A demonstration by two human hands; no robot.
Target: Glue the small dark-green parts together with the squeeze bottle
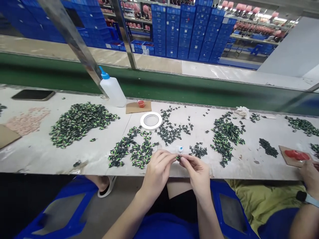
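Observation:
My left hand (157,168) and my right hand (199,171) meet at the table's front edge, fingertips pinched together. Between them is a small black-and-green part (178,158), mostly covered by the fingers. Just beyond the fingertips stands a small white bottle with a blue tip (180,149). To the left of my left hand lie loose black-and-green parts (141,152). Small black pieces (198,150) form a little heap beyond my right hand, and more black pieces (170,132) are scattered farther back.
A roll of white tape (151,120), a red pot (141,104) on cardboard and a white squeeze bottle (114,91) stand behind. Larger part heaps lie left (79,124) and right (225,137). A co-worker's hand (310,177) is at the far right.

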